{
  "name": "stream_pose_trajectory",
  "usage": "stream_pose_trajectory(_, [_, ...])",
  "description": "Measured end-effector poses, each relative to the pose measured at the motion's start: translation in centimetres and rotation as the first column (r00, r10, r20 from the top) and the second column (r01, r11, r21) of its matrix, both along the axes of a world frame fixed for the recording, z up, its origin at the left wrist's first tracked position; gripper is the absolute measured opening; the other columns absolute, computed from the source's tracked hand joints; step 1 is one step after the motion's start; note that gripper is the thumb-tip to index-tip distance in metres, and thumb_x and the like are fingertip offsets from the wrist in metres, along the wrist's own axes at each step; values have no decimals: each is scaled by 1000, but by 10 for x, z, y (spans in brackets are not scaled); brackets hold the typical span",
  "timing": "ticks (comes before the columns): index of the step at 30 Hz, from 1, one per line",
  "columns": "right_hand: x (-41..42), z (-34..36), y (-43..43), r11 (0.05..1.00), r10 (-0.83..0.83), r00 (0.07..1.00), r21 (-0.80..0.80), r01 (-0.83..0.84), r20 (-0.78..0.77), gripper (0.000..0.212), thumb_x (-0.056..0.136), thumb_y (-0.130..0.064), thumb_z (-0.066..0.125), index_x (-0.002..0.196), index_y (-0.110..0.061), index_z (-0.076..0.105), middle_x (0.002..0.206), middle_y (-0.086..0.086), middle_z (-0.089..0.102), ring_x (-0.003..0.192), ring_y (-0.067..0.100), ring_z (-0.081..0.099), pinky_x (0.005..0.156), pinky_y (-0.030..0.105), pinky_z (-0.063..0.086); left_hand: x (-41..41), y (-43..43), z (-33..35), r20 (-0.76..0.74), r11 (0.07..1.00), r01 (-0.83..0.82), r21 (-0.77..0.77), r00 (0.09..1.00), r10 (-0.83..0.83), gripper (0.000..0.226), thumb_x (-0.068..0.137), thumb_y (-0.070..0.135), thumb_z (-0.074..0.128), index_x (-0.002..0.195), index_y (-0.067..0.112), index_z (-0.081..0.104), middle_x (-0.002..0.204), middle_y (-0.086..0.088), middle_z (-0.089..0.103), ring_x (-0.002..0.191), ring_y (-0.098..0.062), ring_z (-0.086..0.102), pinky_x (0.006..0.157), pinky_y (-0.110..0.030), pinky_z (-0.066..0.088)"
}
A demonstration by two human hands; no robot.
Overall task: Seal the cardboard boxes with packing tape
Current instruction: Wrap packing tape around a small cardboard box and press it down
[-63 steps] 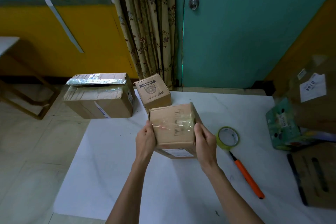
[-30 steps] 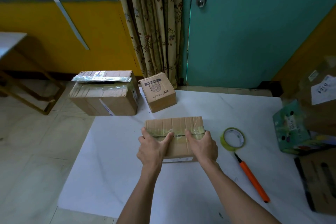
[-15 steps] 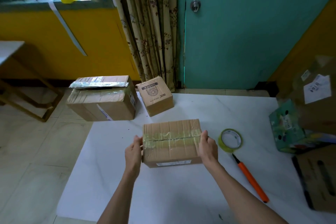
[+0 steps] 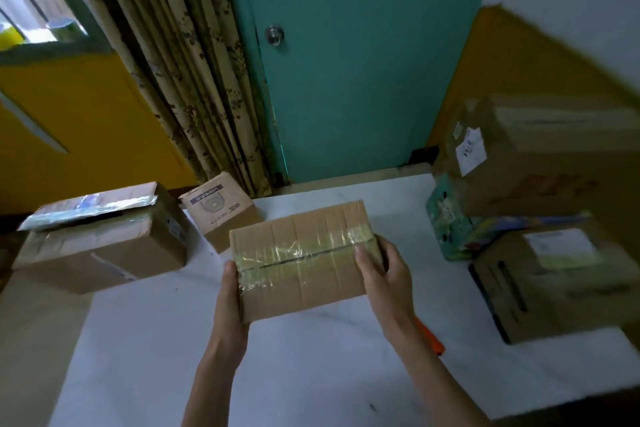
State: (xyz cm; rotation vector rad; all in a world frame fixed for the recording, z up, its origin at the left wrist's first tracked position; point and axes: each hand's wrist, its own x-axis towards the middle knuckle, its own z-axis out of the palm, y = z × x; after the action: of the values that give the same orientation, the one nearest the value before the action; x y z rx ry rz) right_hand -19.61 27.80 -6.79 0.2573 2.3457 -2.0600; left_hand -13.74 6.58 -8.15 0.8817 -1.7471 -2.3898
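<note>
A small cardboard box (image 4: 304, 263) with clear tape across its top seam is lifted above the white table (image 4: 311, 374), tilted. My left hand (image 4: 230, 298) grips its left end, thumb on top. My right hand (image 4: 384, 274) grips the right end, thumb over the taped seam. An orange-handled tool (image 4: 431, 340) lies on the table, mostly hidden behind my right forearm. The tape roll is hidden from view.
A larger taped cardboard box (image 4: 104, 246) and a small printed box (image 4: 221, 211) sit at the table's back left. Stacked cardboard boxes (image 4: 554, 163) and a green carton (image 4: 446, 218) crowd the right side. A teal door (image 4: 346, 62) and curtain (image 4: 180, 62) stand behind.
I lifted the taped box off the table and carried it up and slightly right. The view swung to the right, and the tape roll went out of sight behind box and hand.
</note>
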Motion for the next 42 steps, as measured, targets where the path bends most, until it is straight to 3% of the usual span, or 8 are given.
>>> stream_pose_trajectory(3, [-1,25,28,998,-60,995,-7,59,-76,9,97,-26,62,94,-31,69,80,0,69,74,21,64,66,40,54,-14,29,23,-16,998,67,-22,998,-68,46,106,54,26,127,36,63,119,3,74,114,-21,67,95,-49,51])
stream_pose_trajectory(6, [-3,50,65,982,-183,973,18,187,-139,17,99,-31,59,86,-36,69,78,-11,69,73,9,63,67,30,51,-27,64,42,-22,985,163,-65,986,-165,48,103,58,25,124,38,63,118,6,74,113,-18,68,98,-48,50])
stream_pose_trajectory(11, [-16,83,157,919,-380,917,60,389,-117,27,96,-43,59,76,-27,68,66,5,61,61,20,56,59,37,46,-56,148,69,42,923,355,-151,935,-353,49,92,73,25,119,51,59,121,9,70,111,-14,67,96,-48,56])
stream_pose_trajectory(17, [-32,108,267,814,-579,812,5,581,-78,21,95,-39,63,89,-18,65,81,-4,60,67,5,56,50,16,41,-83,254,89,52,806,558,-199,827,-559,75,79,82,25,139,46,52,125,12,67,111,-10,65,86,-37,58])
stream_pose_trajectory(28, [-78,90,387,758,-650,760,-59,650,9,16,91,-31,69,80,-21,73,80,0,69,75,14,65,68,33,54,-132,385,72,113,785,596,-170,803,-585,82,91,82,27,154,32,38,137,0,62,112,-11,63,72,-31,56])
stream_pose_trajectory(33, [-103,71,406,779,-623,779,-35,626,69,17,91,-35,70,78,-24,71,84,-3,69,79,14,67,77,37,58,-153,412,40,50,797,544,-263,833,-552,96,62,104,32,147,59,30,153,5,47,135,-27,52,109,-54,46])
stream_pose_trajectory(37, [-117,65,406,794,-606,792,-12,608,78,19,92,-34,70,80,-18,70,84,-4,67,76,11,64,78,37,56,-156,416,39,27,827,506,-243,856,-516,103,59,104,41,150,62,14,155,10,44,133,-25,54,111,-54,43])
stream_pose_trajectory(42, [-126,62,404,745,-667,745,16,667,33,30,88,-33,71,91,-3,72,90,11,71,82,25,68,74,46,57,-157,415,44,16,826,505,-252,855,-518,97,66,98,44,151,56,25,144,10,56,124,-22,61,105,-52,49])
